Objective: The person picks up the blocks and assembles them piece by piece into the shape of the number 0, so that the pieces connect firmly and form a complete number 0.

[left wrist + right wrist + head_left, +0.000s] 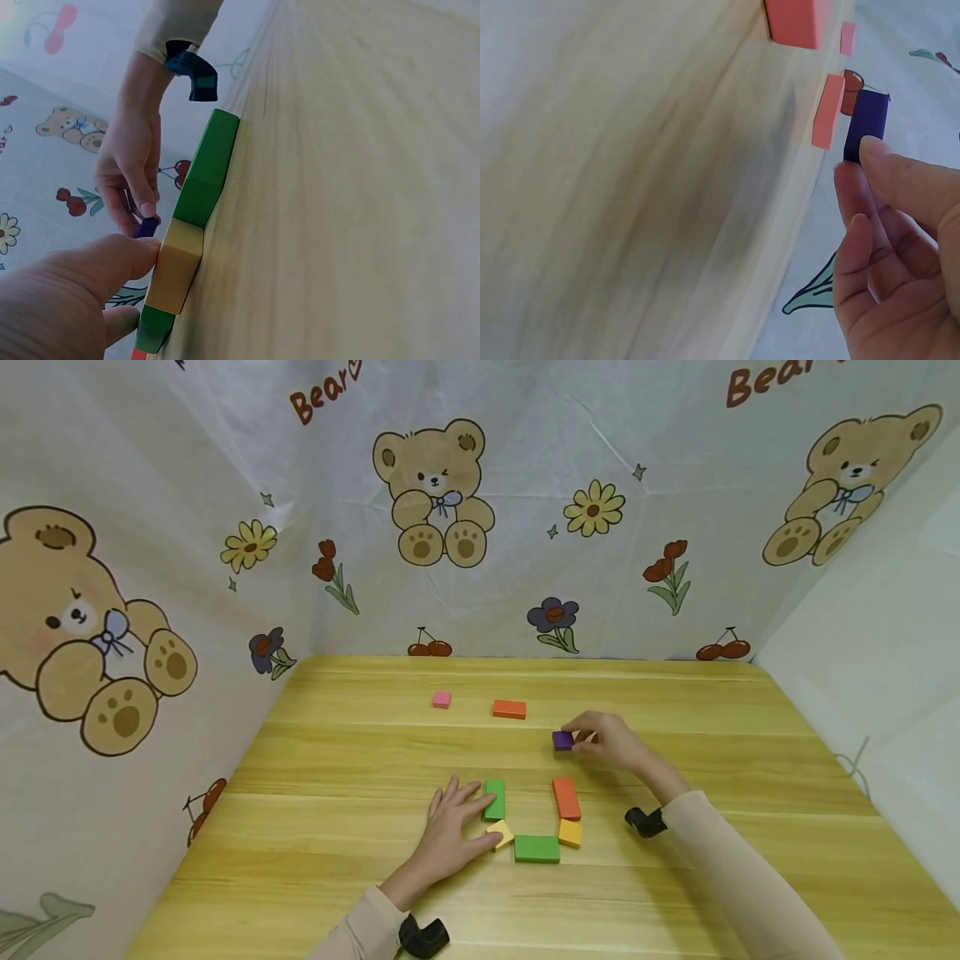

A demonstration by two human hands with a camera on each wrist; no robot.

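Observation:
Between the thumb and fingertips of my right hand (613, 745) is a purple block (562, 741); the right wrist view shows this pinch on the purple block (868, 120) closely. My left hand (448, 828) spreads its fingers at the left of a U of blocks. Its index fingertip meets an upright green block (494, 795), and its thumb tip lies at a yellow block (502, 833). A second green block (537, 849) forms the near side. At the right, an orange-yellow block (570, 834) adjoins a red block (567, 799).
Farther back on the wooden table (360, 752) lie a pink block (442, 700) and an orange-red block (509, 709). A bear-patterned cloth (510, 602) rises behind the table. Black wrist cameras sit at both sleeves.

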